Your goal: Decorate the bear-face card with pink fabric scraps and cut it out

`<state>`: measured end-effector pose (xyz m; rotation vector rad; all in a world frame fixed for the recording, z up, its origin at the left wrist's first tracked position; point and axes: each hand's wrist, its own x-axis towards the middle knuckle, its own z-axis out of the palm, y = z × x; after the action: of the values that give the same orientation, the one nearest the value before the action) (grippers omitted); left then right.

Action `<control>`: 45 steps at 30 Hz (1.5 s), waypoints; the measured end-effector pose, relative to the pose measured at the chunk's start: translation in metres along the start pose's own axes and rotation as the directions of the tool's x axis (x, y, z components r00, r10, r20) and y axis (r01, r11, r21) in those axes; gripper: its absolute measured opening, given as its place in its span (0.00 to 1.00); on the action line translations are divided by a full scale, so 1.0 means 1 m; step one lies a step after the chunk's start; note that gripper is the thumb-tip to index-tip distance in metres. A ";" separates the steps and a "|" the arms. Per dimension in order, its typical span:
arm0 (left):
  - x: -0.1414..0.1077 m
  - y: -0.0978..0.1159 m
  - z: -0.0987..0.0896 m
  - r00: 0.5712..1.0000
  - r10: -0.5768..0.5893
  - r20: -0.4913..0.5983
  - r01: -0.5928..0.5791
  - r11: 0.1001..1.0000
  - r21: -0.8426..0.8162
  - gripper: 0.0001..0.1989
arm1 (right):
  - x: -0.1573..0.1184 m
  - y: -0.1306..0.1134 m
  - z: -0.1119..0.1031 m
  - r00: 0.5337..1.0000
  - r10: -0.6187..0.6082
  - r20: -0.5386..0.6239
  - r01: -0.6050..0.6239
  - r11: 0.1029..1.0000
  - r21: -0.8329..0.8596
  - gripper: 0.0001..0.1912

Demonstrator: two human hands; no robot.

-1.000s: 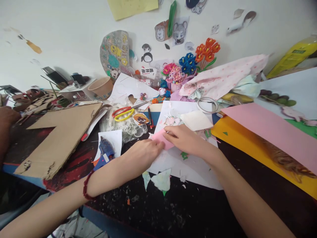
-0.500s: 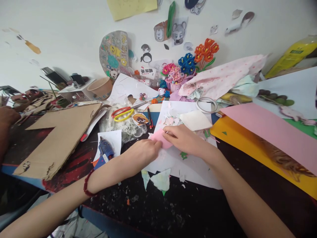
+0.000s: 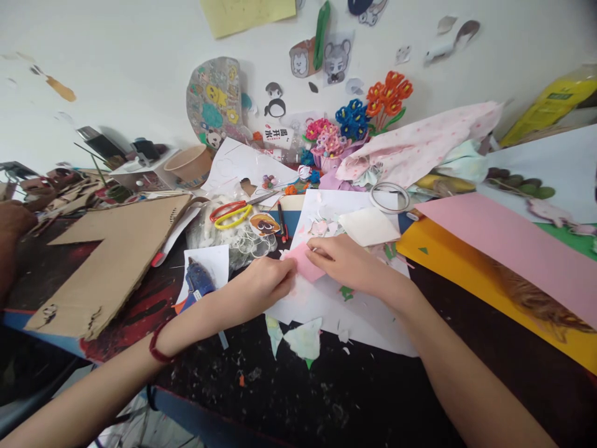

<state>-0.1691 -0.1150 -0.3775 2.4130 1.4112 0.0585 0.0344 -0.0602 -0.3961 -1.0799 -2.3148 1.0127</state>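
Observation:
A small piece of pink paper [image 3: 305, 262] is held between my two hands, above a white sheet [image 3: 354, 320] on the dark table. My left hand [image 3: 270, 277] pinches its left edge with thumb and curled fingers. From the right, my right hand [image 3: 342, 258] grips the upper edge, thumb and fingertips pressed together. Green and pale paper scraps lie around the hands on the sheet. Just behind my right hand rests a folded white paper [image 3: 369, 226]. Torn pale scraps [image 3: 303, 339] lie at the sheet's front edge.
A blue glue gun [image 3: 198, 280] lies left of my left hand. Scissors [image 3: 233, 214] with red and yellow handles sit on a plastic bag behind it. Cut cardboard [image 3: 125, 249] covers the left side; pink paper [image 3: 513, 249] the right. Another person's hand [image 3: 16, 218] shows far left.
My left hand has shifted slightly left along the pink paper, uncovering more of it. My right hand stays almost where it was.

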 end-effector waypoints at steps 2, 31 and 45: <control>-0.001 -0.001 -0.002 1.000 -0.029 0.001 0.029 0.999 -0.031 0.11 | 0.000 0.000 0.000 1.000 -0.004 0.003 0.004 1.000 0.004 0.19; 0.002 -0.001 0.004 1.000 0.021 0.022 -0.026 0.974 0.225 0.10 | 0.000 0.001 0.000 1.000 0.003 0.006 -0.003 0.999 -0.042 0.17; 0.012 -0.015 0.002 0.998 0.070 -0.003 -0.069 0.982 0.173 0.12 | 0.000 0.003 0.001 1.000 -0.019 -0.001 0.019 0.998 -0.066 0.17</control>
<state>-0.1757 -0.0985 -0.3853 2.6060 1.3877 -0.0376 0.0348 -0.0594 -0.3988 -1.0812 -2.3676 0.9343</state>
